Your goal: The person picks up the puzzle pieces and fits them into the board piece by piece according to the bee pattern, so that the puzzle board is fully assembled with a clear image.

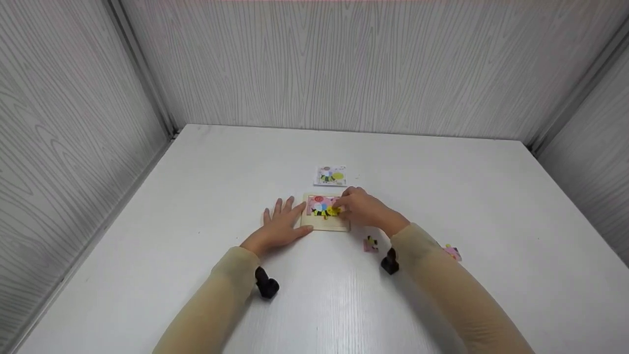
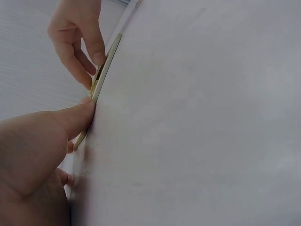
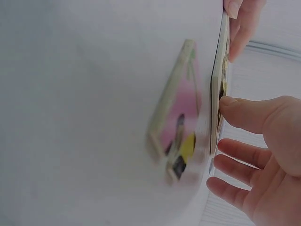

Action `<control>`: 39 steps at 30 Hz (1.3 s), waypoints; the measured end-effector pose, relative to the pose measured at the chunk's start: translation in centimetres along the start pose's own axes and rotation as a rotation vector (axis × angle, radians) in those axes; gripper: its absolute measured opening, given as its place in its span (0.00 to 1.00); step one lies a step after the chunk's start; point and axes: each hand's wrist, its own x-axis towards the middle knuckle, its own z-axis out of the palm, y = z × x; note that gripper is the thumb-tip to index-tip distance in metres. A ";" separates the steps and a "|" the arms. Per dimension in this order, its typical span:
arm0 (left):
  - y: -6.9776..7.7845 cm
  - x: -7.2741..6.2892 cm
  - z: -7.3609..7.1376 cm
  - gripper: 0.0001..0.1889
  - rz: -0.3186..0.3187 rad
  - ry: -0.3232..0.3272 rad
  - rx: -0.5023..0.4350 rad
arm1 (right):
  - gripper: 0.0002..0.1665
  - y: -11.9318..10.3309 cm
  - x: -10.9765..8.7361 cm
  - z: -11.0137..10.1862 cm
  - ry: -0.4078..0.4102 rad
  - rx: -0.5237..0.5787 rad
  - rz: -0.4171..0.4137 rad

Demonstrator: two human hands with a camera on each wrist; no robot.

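A shallow wooden puzzle board (image 1: 325, 225) holds a pink picture of a yellow-and-black striped bee. My left hand (image 1: 277, 228) lies at its left side, fingers spread, thumb and forefinger against the edge; the left wrist view shows that thumb (image 2: 77, 117) at the rim. With thumb and fingertips, my right hand (image 1: 367, 210) pinches a yellow puzzle piece (image 1: 333, 211) over the right part of the picture. That piece is mostly hidden by the fingers. In the right wrist view, the right thumb (image 3: 247, 113) meets the board's face while other fingers extend past its edge.
A small picture card (image 1: 330, 176) with a similar bee lies behind the board. One loose pink puzzle piece (image 1: 371, 244) is on the white table (image 1: 314, 305) near the right wrist. Another puzzle piece (image 1: 452, 252) lies farther right, partly behind the sleeve. Panels enclose the table.
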 end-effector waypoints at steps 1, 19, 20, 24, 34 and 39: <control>0.0 0.0 0.0 0.39 -0.002 -0.001 0.002 | 0.16 0.0 0.0 0.0 0.001 -0.004 -0.001; 0.0 0.1 0.0 0.38 -0.001 0.010 0.024 | 0.15 -0.3 0.1 0.0 -0.063 -0.058 0.053; 0.0 0.1 0.0 0.38 0.000 0.012 0.026 | 0.15 -0.3 0.1 0.0 -0.066 -0.072 0.050; 0.1 0.0 0.1 0.38 -0.003 0.012 0.021 | 0.15 -0.3 0.0 0.0 -0.082 -0.143 0.029; -0.1 0.2 0.1 0.39 -0.002 -0.004 0.005 | 0.19 -0.1 -0.5 -0.4 -0.056 0.016 0.032; -0.2 0.5 0.0 0.39 0.000 0.009 0.020 | 0.20 0.4 -1.1 -0.9 -0.017 0.056 0.004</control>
